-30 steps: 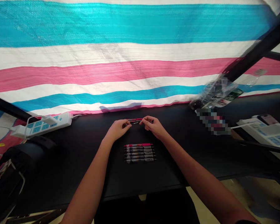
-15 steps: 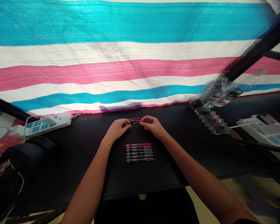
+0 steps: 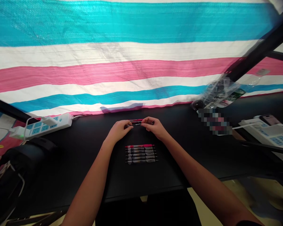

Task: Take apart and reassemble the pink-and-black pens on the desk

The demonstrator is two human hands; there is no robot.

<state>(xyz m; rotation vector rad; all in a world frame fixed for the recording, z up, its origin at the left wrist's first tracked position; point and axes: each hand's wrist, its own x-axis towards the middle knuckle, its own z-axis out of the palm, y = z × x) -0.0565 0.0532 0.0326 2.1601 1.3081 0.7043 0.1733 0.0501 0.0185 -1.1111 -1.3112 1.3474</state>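
Both hands are near the back of the black table, each pinching one end of a dark pen (image 3: 137,124). My left hand (image 3: 120,129) is closed on its left end and my right hand (image 3: 153,127) on its right end. Just behind it lie pens with red parts (image 3: 136,120), partly hidden by the fingers. Nearer the front, between my forearms, several pens lie level in a stack of rows: a red one (image 3: 139,146) at the back and grey-black ones (image 3: 141,155) in front of it.
A white power strip (image 3: 48,126) and a black bag-like object (image 3: 35,153) are on the left. To the right are clear plastic packaging (image 3: 218,94), a pixelated item (image 3: 215,121), another power strip (image 3: 266,131) and a phone (image 3: 270,119). Striped sheeting (image 3: 132,69) hangs behind.
My left hand has shifted very slightly to the right. The rows of pens have not moved.
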